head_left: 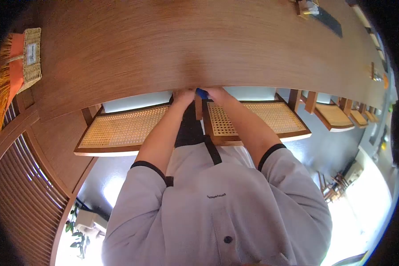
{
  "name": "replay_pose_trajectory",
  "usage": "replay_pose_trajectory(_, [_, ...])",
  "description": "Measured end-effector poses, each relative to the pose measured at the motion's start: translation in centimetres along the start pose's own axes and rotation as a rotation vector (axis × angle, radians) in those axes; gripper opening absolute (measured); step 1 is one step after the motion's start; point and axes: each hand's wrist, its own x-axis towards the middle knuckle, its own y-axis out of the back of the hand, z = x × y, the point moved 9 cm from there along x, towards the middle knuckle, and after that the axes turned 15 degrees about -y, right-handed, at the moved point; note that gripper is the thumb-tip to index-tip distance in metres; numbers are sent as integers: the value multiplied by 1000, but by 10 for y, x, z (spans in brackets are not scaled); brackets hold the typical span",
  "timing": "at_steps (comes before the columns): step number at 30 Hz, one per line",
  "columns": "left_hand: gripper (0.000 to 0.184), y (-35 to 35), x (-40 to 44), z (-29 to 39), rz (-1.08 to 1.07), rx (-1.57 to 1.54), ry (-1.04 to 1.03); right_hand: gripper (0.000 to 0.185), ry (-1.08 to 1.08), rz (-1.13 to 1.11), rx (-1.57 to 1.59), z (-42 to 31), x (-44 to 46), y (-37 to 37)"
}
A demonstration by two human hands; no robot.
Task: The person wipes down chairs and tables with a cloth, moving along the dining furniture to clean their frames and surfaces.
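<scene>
Both my arms reach forward to the near edge of a long wooden table (195,48). Between my hands shows a small blue item (202,93), cloth-like but too little visible to name for certain. My right hand (217,94) is closed against it, with the fingertips hidden. My left hand (185,95) is just left of it, low at the table edge; its fingers are blurred and partly hidden. Under the hands, two chairs with woven cane seats, a left one (124,126) and a right one (270,116), stand tucked at the table.
A wicker basket (32,60) with orange cloth and feathery orange stems sits at the table's left end. A small holder (307,9) and a dark mat (329,22) lie at the far right. More chairs (334,116) line the right side. Slatted wood (26,181) stands left.
</scene>
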Motion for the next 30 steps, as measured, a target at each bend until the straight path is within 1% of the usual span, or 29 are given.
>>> replay_pose_trajectory(1, [38, 33, 2, 28, -12, -87, 116, 52, -111, -138, 250, 17, 0, -6])
replay_pose_trajectory(2, [42, 52, 1, 40, -25, -175, 231, 48, -188, -126, 239, 30, -4, -5])
replay_pose_trajectory(4, [41, 18, -22, 26, -56, -322, 263, 41, -343, -94, 217, 55, -14, 0])
replay_pose_trajectory(5, [40, 5, -27, 21, -68, -398, 275, 41, -373, -74, 69, 64, -11, 5])
replay_pose_trajectory(7, [35, 0, -43, 28, -314, -518, 361, 42, -436, -23, -226, 81, -10, 14])
replay_pose_trajectory(9, [31, 1, -50, 29, -466, -544, 421, 41, -296, 105, -374, 61, -20, 10])
replay_pose_trajectory(10, [28, -7, -55, 23, -503, -509, 445, 42, -225, 168, -445, 49, -28, 3])
replay_pose_trajectory(11, [26, -14, -58, 15, -538, -471, 467, 44, -196, 285, -654, 35, -34, 1])
replay_pose_trajectory(13, [27, 4, -55, 19, -544, -491, 568, 48, -141, 522, -1058, 8, -50, -8])
replay_pose_trajectory(14, [29, 12, -57, 20, -549, -502, 622, 49, -104, 534, -1048, 0, -58, -15])
replay_pose_trajectory(17, [31, -13, -62, 3, -479, -660, 548, 52, 22, 553, -1027, -19, -76, -38])
replay_pose_trajectory(19, [34, 50, -50, 21, -186, -648, 312, 53, 123, 555, -1015, -15, -76, -49])
replay_pose_trajectory(20, [37, 83, -45, 27, -38, -633, 191, 53, 114, 541, -980, -18, -79, -58])
replay_pose_trajectory(21, [61, 39, -70, -5, -265, -859, 550, 54, 105, 526, -942, -22, -86, -70])
replay_pose_trajectory(23, [72, 87, -86, 4, -141, -1068, 731, 55, 72, 478, -916, -31, -101, -94])
replay_pose_trajectory(24, [78, 106, -93, 7, -75, -1170, 820, 57, 63, 420, -906, -30, -103, -100])
replay_pose_trajectory(25, [78, 102, -97, 2, -156, -1271, 773, 59, 56, 359, -897, -31, -105, -107])
replay_pose_trajectory(26, [74, 106, -101, 3, -180, -1287, 795, 61, 51, 295, -891, -30, -107, -114])
replay_pose_trajectory(28, [65, 127, -111, 16, -226, -1313, 846, 66, 115, 307, -877, -28, -112, -117])
replay_pose_trajectory(30, [61, 133, -114, 15, -166, -1268, 803, 68, 138, 352, -828, -19, -112, -114])
